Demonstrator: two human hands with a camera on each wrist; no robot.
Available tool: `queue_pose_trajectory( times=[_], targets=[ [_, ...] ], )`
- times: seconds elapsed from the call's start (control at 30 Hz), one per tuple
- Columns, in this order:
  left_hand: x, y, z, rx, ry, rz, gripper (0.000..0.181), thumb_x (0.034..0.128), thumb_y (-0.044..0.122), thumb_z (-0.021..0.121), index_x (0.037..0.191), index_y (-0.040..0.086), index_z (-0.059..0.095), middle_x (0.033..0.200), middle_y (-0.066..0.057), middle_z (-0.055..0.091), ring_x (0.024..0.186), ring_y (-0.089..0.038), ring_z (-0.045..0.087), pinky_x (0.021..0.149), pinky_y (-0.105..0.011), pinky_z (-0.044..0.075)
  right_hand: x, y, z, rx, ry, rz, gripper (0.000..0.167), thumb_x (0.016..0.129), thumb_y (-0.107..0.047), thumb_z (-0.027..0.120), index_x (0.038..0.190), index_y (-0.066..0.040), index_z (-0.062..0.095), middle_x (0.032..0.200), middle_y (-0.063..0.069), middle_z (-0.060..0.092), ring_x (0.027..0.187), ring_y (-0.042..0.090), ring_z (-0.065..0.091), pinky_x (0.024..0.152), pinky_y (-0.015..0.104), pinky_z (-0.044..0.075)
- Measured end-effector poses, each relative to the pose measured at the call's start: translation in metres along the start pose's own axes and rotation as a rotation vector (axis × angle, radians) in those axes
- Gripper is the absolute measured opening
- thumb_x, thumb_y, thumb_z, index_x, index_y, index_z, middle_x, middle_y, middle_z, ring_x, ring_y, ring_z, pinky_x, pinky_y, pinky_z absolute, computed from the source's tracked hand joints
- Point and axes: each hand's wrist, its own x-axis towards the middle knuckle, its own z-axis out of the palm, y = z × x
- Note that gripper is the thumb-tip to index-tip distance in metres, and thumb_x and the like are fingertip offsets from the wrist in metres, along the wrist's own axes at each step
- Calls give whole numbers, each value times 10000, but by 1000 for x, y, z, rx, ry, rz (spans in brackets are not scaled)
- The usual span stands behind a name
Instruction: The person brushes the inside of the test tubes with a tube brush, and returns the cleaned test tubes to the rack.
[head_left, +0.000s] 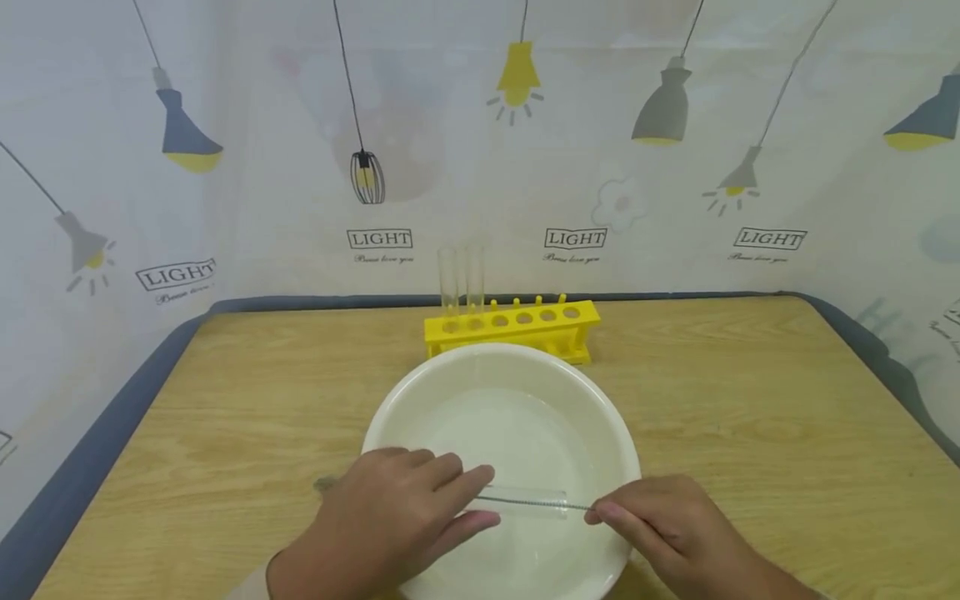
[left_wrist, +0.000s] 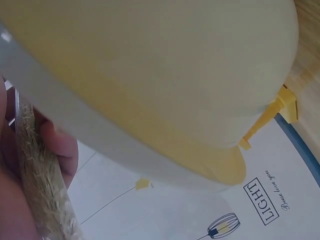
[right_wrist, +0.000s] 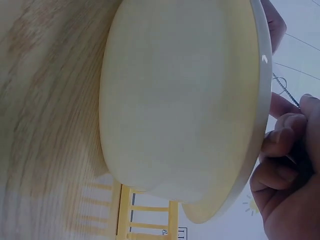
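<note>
Over the basin, my left hand [head_left: 405, 508] grips a clear glass test tube [head_left: 528, 502] that lies roughly level, its open end toward the right. A test tube brush is inside it; its pale bristles [left_wrist: 42, 175] show in the left wrist view, beside the curled fingers. The brush's twisted wire stem [head_left: 517, 501] runs out of the tube's mouth. My right hand [head_left: 675, 525] pinches this stem between thumb and forefinger, near the basin's right rim. Below both hands stands the round cream basin [head_left: 501, 354], holding what looks like clear water.
Behind the basin, a yellow test tube rack [head_left: 525, 317] holds two upright clear test tubes [head_left: 448, 279] in its left holes. Everything stands on a wood-grain table [head_left: 750, 400]. A white curtain [head_left: 465, 150] printed with lamps hangs around the back and sides.
</note>
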Motion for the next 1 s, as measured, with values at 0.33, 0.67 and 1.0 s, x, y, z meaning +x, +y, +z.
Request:
queue_pose_trajectory(
  times=[0.33, 0.67, 1.0],
  targets=[
    [1, 2, 2, -50, -1, 14, 334, 1051, 462, 456, 1004, 200, 659, 668, 119, 505, 526, -31, 448, 491, -173, 369, 6, 0, 4, -60, 85, -127, 469, 1035, -186, 554, 596, -181, 388, 570, -75, 326, 554, -45, 277, 518, 32, 230],
    [-6, -6, 2, -109, 2, -19, 346, 1036, 511, 459, 1009, 241, 674, 624, 139, 434, 496, 14, 323, 464, -103, 232, 25, -5, 0, -61, 135, -315, 479, 1014, -142, 584, 582, -150, 379, 586, -58, 250, 541, -8, 193, 512, 55, 153],
    [-9, -11, 3, -151, -38, -63, 316, 1007, 533, 513, 1015, 276, 697, 615, 155, 470, 476, 27, 296, 455, -94, 205, 20, -2, 2, -120, 96, -263, 473, 1021, -192, 582, 586, -170, 397, 580, -71, 258, 546, -27, 204, 506, 43, 161]
  ],
)
